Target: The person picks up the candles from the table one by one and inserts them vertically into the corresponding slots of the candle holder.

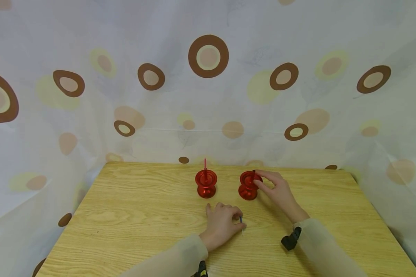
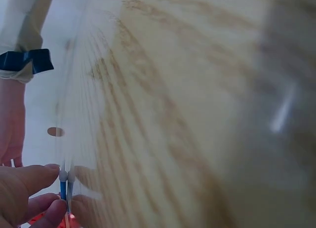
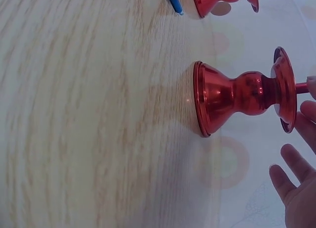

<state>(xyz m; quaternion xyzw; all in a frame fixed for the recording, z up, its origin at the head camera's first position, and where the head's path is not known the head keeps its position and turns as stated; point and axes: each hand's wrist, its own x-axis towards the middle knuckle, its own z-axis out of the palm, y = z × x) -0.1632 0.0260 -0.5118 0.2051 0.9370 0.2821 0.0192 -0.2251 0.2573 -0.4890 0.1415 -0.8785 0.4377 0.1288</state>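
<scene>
Two shiny red metal candle holders stand upright on the table. In the left candle holder (image 1: 206, 191) is a thin pink candle (image 1: 205, 163). My right hand (image 1: 280, 192) reaches to the top of the right candle holder (image 1: 247, 193), pinching the narrow red socket (image 3: 301, 88) above its dish. The other fingers spread beside the dish in the right wrist view. Low over the table, nearer to me, my left hand (image 1: 223, 225) pinches a thin blue candle (image 2: 62, 189) between thumb and fingers. This candle has a whitish end (image 2: 63, 175).
The light wood-grain table (image 1: 142, 211) ends at a patterned curtain (image 1: 208, 104) of brown and beige circles, which also covers both sides. A black strap device (image 1: 291, 239) is on the right wrist, and another (image 1: 201, 268) on the left.
</scene>
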